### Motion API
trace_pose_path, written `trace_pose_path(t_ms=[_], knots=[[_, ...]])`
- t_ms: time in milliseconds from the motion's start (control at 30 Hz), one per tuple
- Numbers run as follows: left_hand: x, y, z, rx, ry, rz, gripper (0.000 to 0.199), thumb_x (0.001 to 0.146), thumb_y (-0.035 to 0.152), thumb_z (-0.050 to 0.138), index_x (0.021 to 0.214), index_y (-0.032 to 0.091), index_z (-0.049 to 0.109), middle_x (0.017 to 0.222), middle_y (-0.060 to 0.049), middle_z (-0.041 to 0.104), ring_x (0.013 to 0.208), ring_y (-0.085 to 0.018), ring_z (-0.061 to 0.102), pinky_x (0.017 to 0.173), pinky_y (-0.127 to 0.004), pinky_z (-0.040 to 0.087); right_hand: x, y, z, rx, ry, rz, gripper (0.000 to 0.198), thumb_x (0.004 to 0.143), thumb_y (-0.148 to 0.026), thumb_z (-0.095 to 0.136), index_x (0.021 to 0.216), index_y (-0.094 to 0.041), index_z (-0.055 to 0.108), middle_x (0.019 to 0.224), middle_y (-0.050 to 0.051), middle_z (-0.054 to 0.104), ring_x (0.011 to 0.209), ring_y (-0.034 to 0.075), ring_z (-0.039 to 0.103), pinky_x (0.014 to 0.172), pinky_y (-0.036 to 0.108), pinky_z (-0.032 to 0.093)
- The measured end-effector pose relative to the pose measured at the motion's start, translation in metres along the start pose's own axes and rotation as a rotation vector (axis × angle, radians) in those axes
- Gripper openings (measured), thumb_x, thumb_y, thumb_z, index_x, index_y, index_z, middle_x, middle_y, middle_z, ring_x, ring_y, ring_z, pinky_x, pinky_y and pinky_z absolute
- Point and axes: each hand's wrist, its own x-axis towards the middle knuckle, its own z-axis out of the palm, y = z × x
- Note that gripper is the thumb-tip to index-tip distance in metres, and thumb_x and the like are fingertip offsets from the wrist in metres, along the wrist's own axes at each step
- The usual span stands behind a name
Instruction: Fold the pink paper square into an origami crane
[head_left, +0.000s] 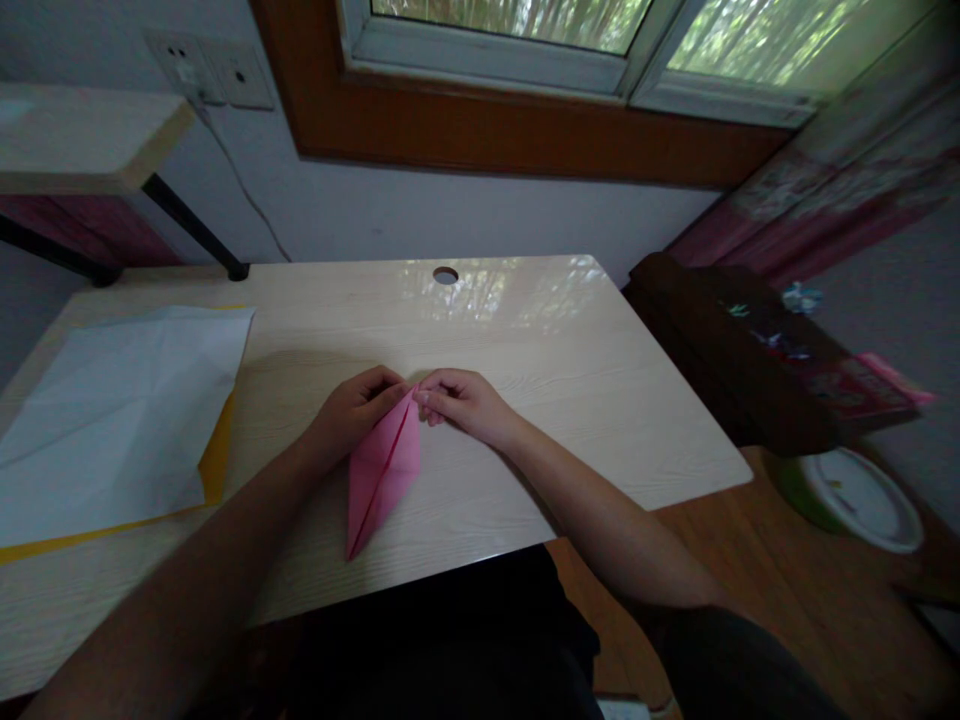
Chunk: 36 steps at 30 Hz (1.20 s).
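A sheet of pink paper [384, 462], folded into a long diamond, rests on the pale wooden table [540, 480]. A darker line runs down its middle, and its lower point faces the table's front edge. At the upper tip, my left hand [360, 400] holds the paper's left side with thumb and bent fingers. My right hand [466, 403] pinches that same tip from the right, fingers curled. Both hands nearly meet there, so the tip itself is mostly hidden.
On the left, a creased white sheet [120, 410] lies over yellow paper [217, 455]. A raised shelf [90, 140] stands at the back left. Near the rear edge is a round cable hole [445, 275]. A round bin [862, 500] stands on the floor at right.
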Motion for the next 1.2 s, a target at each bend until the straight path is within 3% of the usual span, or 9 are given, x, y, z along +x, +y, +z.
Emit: trace_pose_path(t_ms=[733, 1200], knots=[[-0.0001, 0.0009, -0.0001, -0.001, -0.021, -0.002, 0.039, 0.087, 0.057, 0.064, 0.086, 0.018, 0.068, 0.079, -0.001, 0.068, 0.075, -0.017, 0.059, 0.069, -0.027, 0.047, -0.0008, 0.0005, -0.0007, -0.023, 0.009, -0.005, 0.032, 0.087, -0.049, 0.073, 0.093, -0.017, 0.069, 0.071, -0.001, 0.066, 0.062, 0.010, 0.061, 0.061, 0.023, 0.052], [-0.0016, 0.0034, 0.0020, 0.105, -0.055, 0.017, 0.034, 0.091, 0.049, 0.059, 0.084, 0.018, 0.069, 0.077, -0.001, 0.069, 0.072, -0.016, 0.059, 0.066, -0.026, 0.045, 0.0003, -0.0023, -0.0002, -0.023, 0.050, -0.007, 0.030, 0.090, -0.047, 0.069, 0.094, -0.018, 0.067, 0.071, -0.002, 0.065, 0.063, 0.010, 0.061, 0.063, 0.024, 0.053]])
